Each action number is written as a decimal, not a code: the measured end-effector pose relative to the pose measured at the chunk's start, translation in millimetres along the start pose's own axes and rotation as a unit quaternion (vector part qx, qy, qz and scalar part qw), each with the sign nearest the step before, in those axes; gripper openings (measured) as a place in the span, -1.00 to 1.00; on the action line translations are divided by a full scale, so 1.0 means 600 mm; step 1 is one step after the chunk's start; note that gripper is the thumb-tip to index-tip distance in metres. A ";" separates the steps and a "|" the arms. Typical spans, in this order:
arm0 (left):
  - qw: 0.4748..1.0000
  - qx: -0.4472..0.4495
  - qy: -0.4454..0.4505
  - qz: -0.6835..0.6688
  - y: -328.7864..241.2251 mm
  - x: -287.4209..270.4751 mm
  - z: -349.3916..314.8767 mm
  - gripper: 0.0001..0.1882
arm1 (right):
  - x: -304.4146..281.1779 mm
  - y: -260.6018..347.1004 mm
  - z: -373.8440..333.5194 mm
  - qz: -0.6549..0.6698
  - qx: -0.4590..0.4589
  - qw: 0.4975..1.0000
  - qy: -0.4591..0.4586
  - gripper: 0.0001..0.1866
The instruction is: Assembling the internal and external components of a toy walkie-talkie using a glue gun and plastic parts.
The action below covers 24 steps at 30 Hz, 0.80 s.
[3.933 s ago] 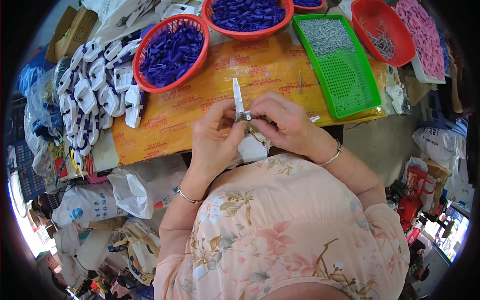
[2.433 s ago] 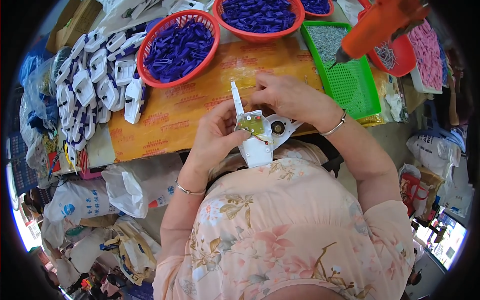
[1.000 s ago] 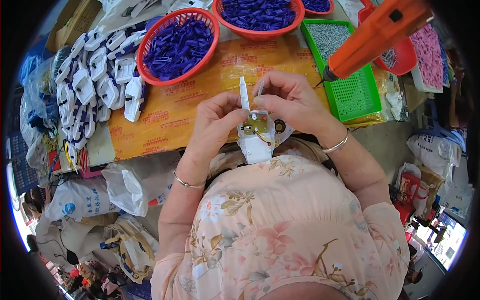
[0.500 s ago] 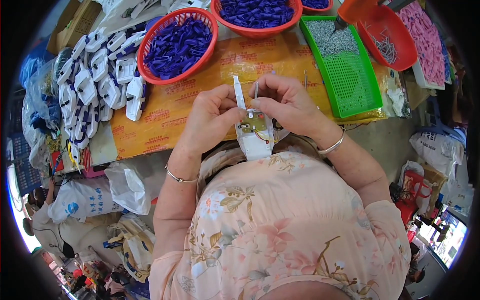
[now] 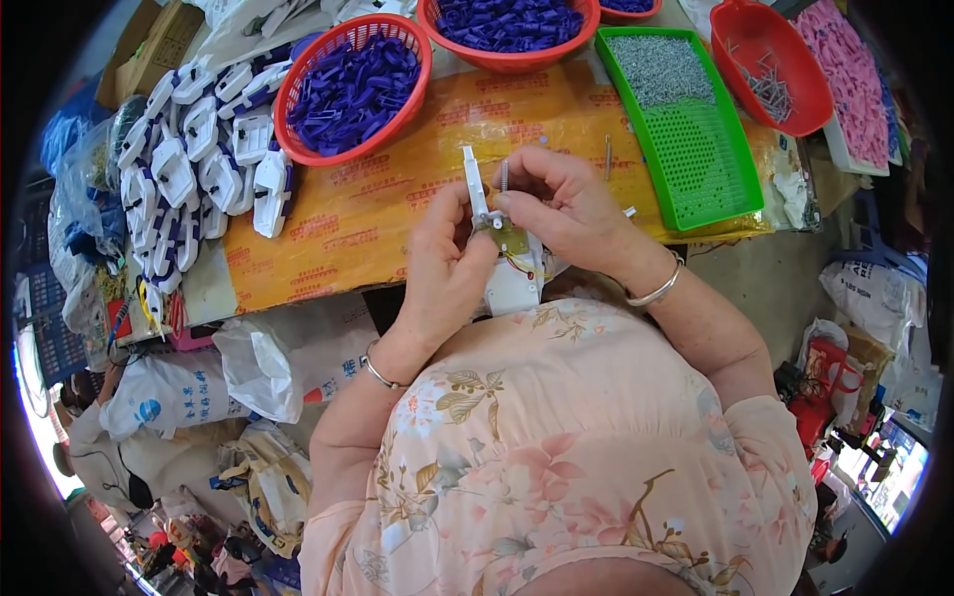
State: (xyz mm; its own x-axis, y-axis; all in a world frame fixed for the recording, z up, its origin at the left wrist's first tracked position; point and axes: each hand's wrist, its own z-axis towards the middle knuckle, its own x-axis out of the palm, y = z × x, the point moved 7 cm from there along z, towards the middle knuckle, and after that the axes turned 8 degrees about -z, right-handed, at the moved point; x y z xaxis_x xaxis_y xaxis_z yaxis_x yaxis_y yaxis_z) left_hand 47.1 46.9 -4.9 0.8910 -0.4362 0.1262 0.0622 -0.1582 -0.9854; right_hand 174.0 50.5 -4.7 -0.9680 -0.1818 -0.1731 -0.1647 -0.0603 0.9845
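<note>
Close to my body at the table's near edge, my left hand (image 5: 442,266) grips a white plastic housing (image 5: 513,291), its fingers curled around the left side. A green circuit board (image 5: 513,240) with thin red and yellow wires lies inside it. From the housing's far end a narrow white plastic arm (image 5: 474,177) sticks up. My right hand (image 5: 568,207) pinches a small metal coil spring (image 5: 505,179) upright between thumb and fingers, just right of that arm. My fingers hide the spring's lower end.
Red baskets of purple plastic parts (image 5: 360,94) (image 5: 509,30) stand at the back. Right of them are a green tray of small metal pieces (image 5: 711,194) and a red scoop with pins (image 5: 813,117). White-and-purple housings (image 5: 199,169) are piled left. A thin metal rod (image 5: 608,157) lies on the table.
My left hand has shifted right and its thumb now covers part of the board. The spring stays in my right hand. An orange object above the red scoop has left the view.
</note>
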 end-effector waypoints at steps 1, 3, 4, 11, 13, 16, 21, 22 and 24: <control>1.000 0.026 -0.016 -0.004 0.003 0.000 -0.003 -0.62 | 0.000 -0.001 0.000 0.000 0.000 1.000 0.000 -0.92; 0.998 0.052 -0.032 -0.007 0.008 0.004 -0.005 -0.64 | 0.000 -0.003 0.000 -0.001 -0.002 1.000 0.000 -0.93; 0.997 0.063 -0.048 0.012 0.010 0.004 -0.006 -0.64 | 0.000 -0.003 -0.001 -0.001 -0.002 1.000 0.001 -0.93; 0.993 0.082 -0.071 0.040 0.008 0.009 -0.008 -0.69 | -0.008 0.003 -0.005 -0.029 -0.006 0.999 -0.023 -0.93; 0.992 0.082 -0.076 0.053 0.008 0.009 -0.009 -0.70 | -0.008 0.003 -0.005 -0.032 -0.010 0.999 -0.025 -0.93; 0.990 0.083 -0.084 0.074 0.007 0.008 -0.011 -0.70 | -0.008 0.003 -0.006 -0.030 -0.004 0.999 -0.027 -0.94; 0.988 0.091 -0.085 0.087 0.008 0.007 -0.011 -0.70 | -0.009 0.001 -0.007 -0.017 0.004 0.999 -0.028 -0.94; 0.988 0.089 -0.090 0.084 0.007 0.008 -0.012 -0.70 | -0.009 0.001 -0.007 -0.017 0.004 0.999 -0.028 -0.94; 0.988 0.088 -0.095 0.082 0.008 0.008 -0.012 -0.70 | -0.009 0.001 -0.008 -0.023 0.006 0.999 -0.026 -0.94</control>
State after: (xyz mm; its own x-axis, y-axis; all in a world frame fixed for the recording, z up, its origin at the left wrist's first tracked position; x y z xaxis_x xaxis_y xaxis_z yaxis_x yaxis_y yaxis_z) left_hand 48.4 37.6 -8.2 0.9629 -0.2663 -0.0440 -0.0276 0.0650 -0.9975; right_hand 180.0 46.8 -3.3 -0.9677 -0.1287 -0.2167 -0.2111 -0.0559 0.9759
